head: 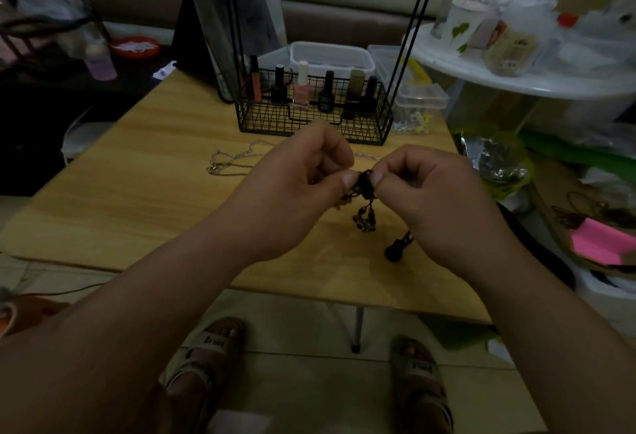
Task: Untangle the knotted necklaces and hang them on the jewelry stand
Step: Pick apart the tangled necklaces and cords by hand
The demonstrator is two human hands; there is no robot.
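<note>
Where dimmest, at the upper left of the frame, shows a pale bottle (99, 63) beside a red dish (135, 46). Lower and rightward, a light wooden table (137, 206) across the middle of the frame, with a thin silver chain (231, 162) lying slack on it left of centre, apart from both hands. Right of that, at upper centre, a black wire basket (265, 120) on the table's far side, holding upright nail polish bottles (302, 87), with thin black rods (235, 37) rising from near each end and out through the top of the frame; cannot tell whether these belong to a stand. In front of the basket, at the centre of the frame, the left hand (292, 192) raised above the table, fingers curled, thumb and forefinger pinching the left side of a dark beaded necklace (365, 185). Holds it bunched and knotted between the two thumbs, with short beaded strands (364, 223) hanging below and a dark end piece (394, 250) lower right, close to the tabletop. Just right of it, the right hand (437, 199), curled likewise and pinching the other side, thumb tips of both hands nearly meeting. Further right, a clear lidded box (421, 99) beside the basket, a white round shelf (516, 80) at the upper right, and a pink sheet (599, 241) at the right edge.
</note>
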